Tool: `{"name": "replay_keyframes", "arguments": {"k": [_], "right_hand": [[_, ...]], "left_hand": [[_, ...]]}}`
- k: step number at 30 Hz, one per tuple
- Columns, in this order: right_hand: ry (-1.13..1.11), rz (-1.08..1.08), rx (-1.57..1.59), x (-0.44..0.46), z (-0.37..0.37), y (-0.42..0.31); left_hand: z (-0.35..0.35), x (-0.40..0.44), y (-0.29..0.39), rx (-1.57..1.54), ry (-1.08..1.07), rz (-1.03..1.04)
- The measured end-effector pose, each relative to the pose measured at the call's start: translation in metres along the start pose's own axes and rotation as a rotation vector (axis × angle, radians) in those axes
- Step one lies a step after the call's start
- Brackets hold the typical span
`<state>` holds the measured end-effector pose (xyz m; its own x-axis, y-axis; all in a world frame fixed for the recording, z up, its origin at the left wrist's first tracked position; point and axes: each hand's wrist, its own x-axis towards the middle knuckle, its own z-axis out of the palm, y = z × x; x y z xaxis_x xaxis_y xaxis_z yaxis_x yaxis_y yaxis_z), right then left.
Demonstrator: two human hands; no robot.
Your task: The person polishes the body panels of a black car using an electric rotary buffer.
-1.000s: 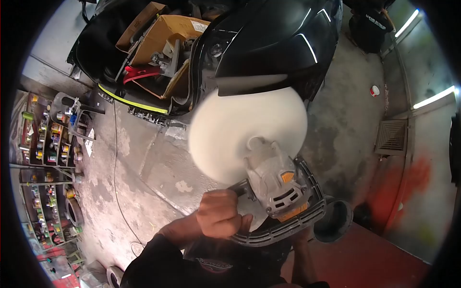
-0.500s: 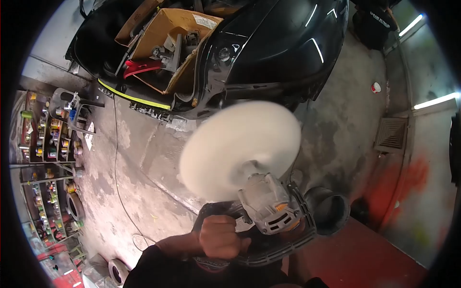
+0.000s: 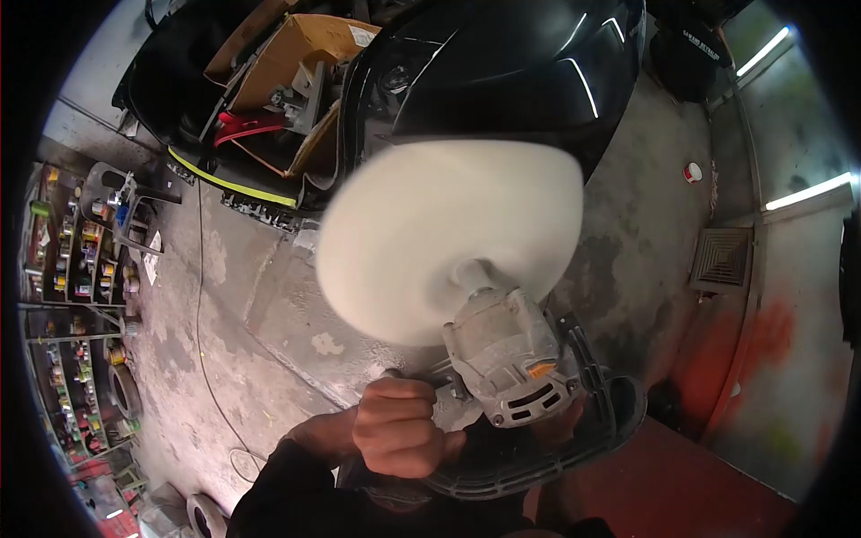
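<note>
A grey power polisher (image 3: 507, 359) carries a large white round pad (image 3: 421, 242), blurred as if spinning, in front of the black glossy car body. My left hand (image 3: 399, 428) is closed in a fist around the dark side handle at the tool's left. Behind the tool's rear, only a dim patch of skin shows of my right hand (image 3: 558, 429); its fingers are hidden. A black curved slotted part (image 3: 587, 368) lies around the tool's right and lower side. The pad's upper edge overlaps the car body (image 3: 511, 81); whether they touch I cannot tell.
An open cardboard box (image 3: 278, 58) with metal parts and a red piece stands in the car body. Shelves of cans (image 3: 85, 242) line the left. A cable (image 3: 204, 332) trails over the floor. A person in black (image 3: 695, 54) is at upper right, near a white tub (image 3: 691, 172).
The pad first dropped and tilted away from the car, then rose towards it again and now looks larger. My left fist has stayed closed and shifted slightly left. The view has shifted a little.
</note>
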<state>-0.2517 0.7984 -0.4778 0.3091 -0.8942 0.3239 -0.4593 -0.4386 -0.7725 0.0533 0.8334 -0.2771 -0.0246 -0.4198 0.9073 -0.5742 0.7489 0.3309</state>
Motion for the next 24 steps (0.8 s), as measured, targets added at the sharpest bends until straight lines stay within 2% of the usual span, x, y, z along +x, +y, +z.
{"name": "replay_keyframes", "arguments": {"k": [2,5,11,19,24], "right_hand": [[0.004,0.139,0.201,0.007,0.005,-0.007],[-0.049,0.078,0.078,0.003,0.005,0.007],[-0.047,-0.034,0.053,-0.019,0.016,0.051],[-0.19,0.062,0.152,0.025,-0.05,-0.031],[-0.254,0.147,0.144,0.049,-0.082,-0.052]], "left_hand": [[-0.001,0.003,0.002,0.027,0.024,0.001],[-0.007,0.007,0.008,0.06,0.015,-0.006],[-0.024,0.025,0.026,0.099,-0.04,-0.005],[-0.006,0.086,0.036,0.089,-0.101,-0.092],[0.031,0.108,0.021,0.007,-0.02,-0.137]]}}
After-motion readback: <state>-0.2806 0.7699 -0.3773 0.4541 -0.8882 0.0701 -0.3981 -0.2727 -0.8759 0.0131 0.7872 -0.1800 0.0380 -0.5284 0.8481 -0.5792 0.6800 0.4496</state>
